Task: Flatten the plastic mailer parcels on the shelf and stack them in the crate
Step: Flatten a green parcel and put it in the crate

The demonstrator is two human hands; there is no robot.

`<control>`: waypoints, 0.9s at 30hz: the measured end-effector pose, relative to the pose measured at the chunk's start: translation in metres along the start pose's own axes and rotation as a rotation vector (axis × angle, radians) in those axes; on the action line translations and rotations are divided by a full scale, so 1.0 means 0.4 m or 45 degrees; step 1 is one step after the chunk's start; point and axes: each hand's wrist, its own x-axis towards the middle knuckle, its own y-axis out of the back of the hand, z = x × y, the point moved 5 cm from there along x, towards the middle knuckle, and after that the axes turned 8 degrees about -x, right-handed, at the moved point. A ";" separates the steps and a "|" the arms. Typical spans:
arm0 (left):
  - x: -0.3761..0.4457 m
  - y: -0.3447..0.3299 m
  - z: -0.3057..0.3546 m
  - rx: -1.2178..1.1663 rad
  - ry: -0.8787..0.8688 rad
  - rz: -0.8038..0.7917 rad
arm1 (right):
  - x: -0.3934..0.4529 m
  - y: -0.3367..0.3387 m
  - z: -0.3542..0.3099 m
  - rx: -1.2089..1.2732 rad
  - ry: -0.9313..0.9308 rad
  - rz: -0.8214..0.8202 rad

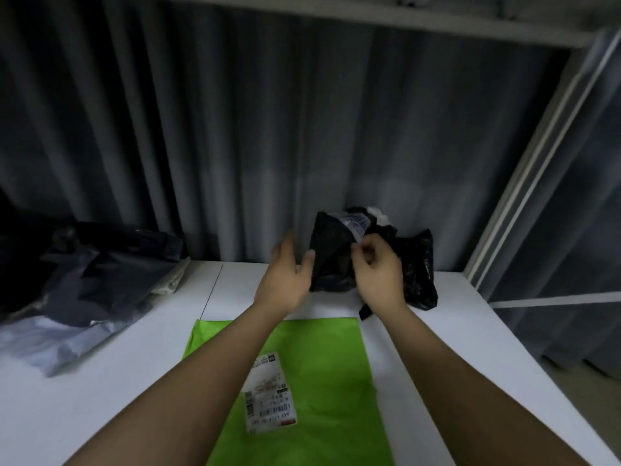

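A bright green mailer (312,381) lies flat on the white shelf (100,381) nearest the camera, its white shipping label (270,393) face up, with both bare forearms reaching out over it. Just beyond its far edge, the left hand (285,277) is spread with fingers relaxed, its thumb touching the left side of a crumpled black mailer (331,260) that is raised off the shelf. The right hand (378,267) pinches the same parcel between curled fingers and thumb near a pale label (356,225) on its upper part. Behind and to the right of that parcel sits another bunched black plastic bag (418,267), touching it, with a scrap of white showing at the top of the heap. Far to the left, well apart from the hands, a loose pile of dark grey and silvery mailers (87,290) slumps across the shelf edge. A pleated grey curtain (268,129) hangs behind everything, a pale upright post (537,156) stands at the right, and a second shelf board (336,15) runs overhead.
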 end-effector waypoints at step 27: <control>-0.458 0.273 0.071 0.348 -0.426 -0.014 | -0.490 0.110 -0.219 -0.724 0.059 -0.652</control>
